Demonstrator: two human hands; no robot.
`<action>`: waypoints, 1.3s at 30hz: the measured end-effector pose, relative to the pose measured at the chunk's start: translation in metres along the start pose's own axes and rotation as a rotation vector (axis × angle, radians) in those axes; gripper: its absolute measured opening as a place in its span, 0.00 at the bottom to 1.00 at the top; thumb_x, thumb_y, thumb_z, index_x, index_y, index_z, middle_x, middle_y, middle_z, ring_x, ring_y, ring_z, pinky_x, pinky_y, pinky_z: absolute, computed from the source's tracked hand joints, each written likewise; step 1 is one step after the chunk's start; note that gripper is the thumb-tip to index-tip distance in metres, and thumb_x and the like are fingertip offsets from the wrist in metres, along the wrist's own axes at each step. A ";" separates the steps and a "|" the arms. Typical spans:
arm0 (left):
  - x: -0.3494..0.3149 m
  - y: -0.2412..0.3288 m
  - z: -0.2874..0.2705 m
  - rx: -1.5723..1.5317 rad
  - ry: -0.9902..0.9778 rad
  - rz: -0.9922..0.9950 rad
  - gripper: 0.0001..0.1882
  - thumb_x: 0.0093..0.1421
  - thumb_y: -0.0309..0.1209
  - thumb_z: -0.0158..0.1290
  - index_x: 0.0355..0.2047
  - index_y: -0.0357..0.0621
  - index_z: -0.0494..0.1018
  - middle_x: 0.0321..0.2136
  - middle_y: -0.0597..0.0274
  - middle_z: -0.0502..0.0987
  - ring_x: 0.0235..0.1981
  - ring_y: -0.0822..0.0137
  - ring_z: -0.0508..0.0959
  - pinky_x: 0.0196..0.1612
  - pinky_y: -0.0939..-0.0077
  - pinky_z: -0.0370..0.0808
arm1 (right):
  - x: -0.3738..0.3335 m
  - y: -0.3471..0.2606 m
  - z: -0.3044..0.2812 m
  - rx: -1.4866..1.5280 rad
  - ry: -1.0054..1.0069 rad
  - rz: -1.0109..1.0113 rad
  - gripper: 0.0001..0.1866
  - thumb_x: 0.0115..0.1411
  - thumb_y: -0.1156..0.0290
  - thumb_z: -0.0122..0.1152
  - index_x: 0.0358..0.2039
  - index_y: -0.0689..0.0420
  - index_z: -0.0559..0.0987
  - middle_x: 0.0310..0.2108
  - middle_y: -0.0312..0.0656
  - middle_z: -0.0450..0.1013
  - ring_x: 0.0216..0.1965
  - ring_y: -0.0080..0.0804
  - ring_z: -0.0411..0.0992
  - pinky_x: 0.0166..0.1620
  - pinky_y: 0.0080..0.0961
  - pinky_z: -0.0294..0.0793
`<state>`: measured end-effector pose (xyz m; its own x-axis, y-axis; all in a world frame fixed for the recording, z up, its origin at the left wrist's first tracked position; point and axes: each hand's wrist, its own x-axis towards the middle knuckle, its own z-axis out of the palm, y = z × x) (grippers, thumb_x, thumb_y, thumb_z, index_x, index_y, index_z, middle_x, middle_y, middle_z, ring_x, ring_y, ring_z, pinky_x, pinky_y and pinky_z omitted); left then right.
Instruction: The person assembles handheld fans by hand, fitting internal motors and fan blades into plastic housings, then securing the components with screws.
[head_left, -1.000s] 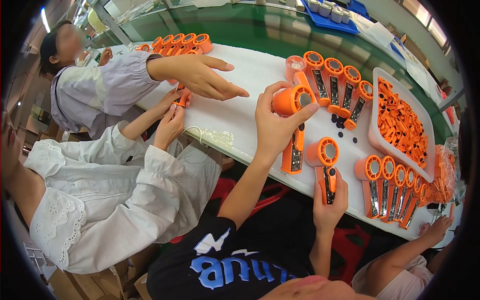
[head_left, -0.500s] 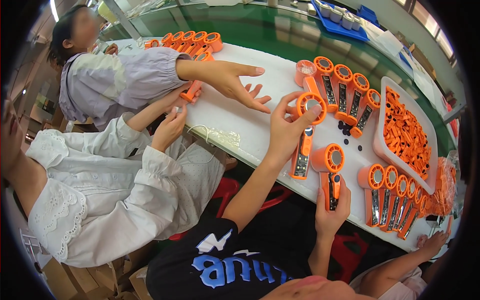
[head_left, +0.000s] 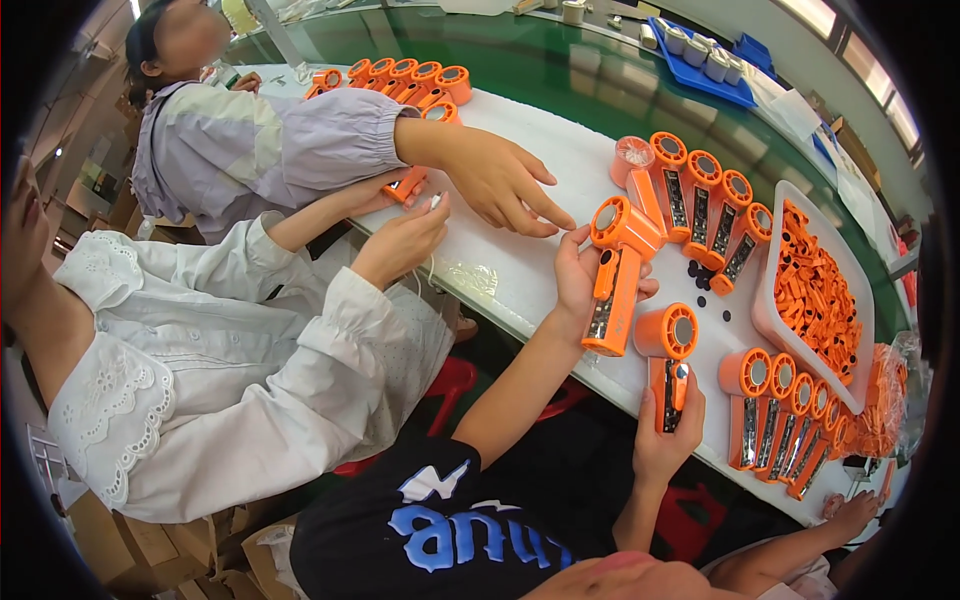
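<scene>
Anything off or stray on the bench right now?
Minor only: a few small dark round parts lie loose on the white table beside the row of orange fans, outside the white tray. The left hand and right hand each hold a fan normally.

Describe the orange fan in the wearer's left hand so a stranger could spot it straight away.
Start at the long white worktable and find the white rectangular tray of small orange parts on its right side. Left of that tray, the left hand holds an orange plastic handheld fan. It alone is lifted and tilted, while its neighbours lie flat in rows.
</scene>
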<state>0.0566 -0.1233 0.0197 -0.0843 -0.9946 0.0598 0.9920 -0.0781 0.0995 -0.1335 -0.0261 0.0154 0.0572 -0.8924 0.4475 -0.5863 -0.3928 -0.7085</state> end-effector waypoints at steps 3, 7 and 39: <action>-0.002 0.000 0.006 -0.007 0.008 0.050 0.25 0.63 0.48 0.33 0.43 0.39 0.68 0.34 0.54 0.70 0.29 0.62 0.64 0.33 0.69 0.64 | 0.001 -0.001 0.000 0.002 0.003 -0.002 0.26 0.52 0.78 0.65 0.52 0.67 0.71 0.38 0.49 0.71 0.37 0.43 0.72 0.42 0.33 0.71; -0.003 0.002 -0.001 0.022 0.009 0.093 0.25 0.63 0.48 0.33 0.44 0.40 0.68 0.34 0.54 0.71 0.30 0.63 0.66 0.33 0.69 0.64 | 0.001 -0.003 0.002 -0.003 -0.003 0.006 0.25 0.53 0.78 0.65 0.52 0.67 0.71 0.38 0.49 0.71 0.37 0.42 0.71 0.42 0.32 0.71; -0.006 -0.001 -0.013 -0.110 0.018 0.233 0.20 0.67 0.37 0.41 0.56 0.44 0.68 0.43 0.58 0.72 0.41 0.65 0.72 0.48 0.68 0.68 | -0.009 -0.001 0.004 0.040 0.007 0.051 0.26 0.52 0.78 0.65 0.52 0.67 0.71 0.38 0.48 0.71 0.38 0.40 0.71 0.43 0.30 0.70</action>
<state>0.0571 -0.1184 0.0059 0.1488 -0.9876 0.0507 0.9887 0.1478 -0.0234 -0.1303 -0.0184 0.0099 0.0224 -0.9101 0.4137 -0.5554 -0.3554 -0.7518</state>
